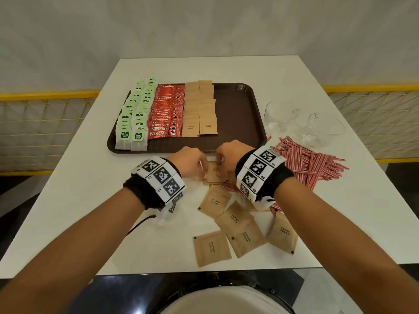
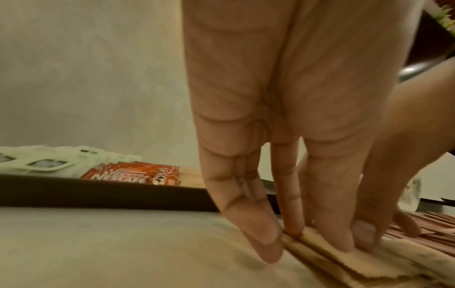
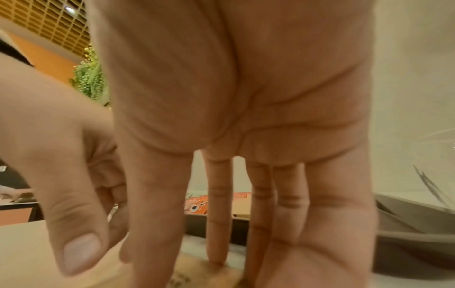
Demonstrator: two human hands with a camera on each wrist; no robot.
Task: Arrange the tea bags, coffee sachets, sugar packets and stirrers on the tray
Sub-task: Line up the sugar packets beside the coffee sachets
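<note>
A brown tray (image 1: 235, 109) holds rows of green tea bags (image 1: 136, 114), red coffee sachets (image 1: 165, 114) and brown sugar packets (image 1: 199, 109); its right part is bare. In front of its near edge a small stack of sugar packets (image 1: 214, 175) lies on the table. My left hand (image 1: 204, 168) pinches that stack (image 2: 357, 263) with thumb and fingertips. My right hand (image 1: 221, 165) touches it from the right with straight fingers (image 3: 216, 243), thumb apart. Red-striped stirrers (image 1: 306, 162) lie piled to the right.
Several loose sugar packets (image 1: 238, 223) are scattered between my forearms near the table's front edge. Two glass cups (image 1: 281, 116) (image 1: 324, 130) stand right of the tray, behind the stirrers. A yellow railing with netting runs behind the white table (image 1: 79, 177).
</note>
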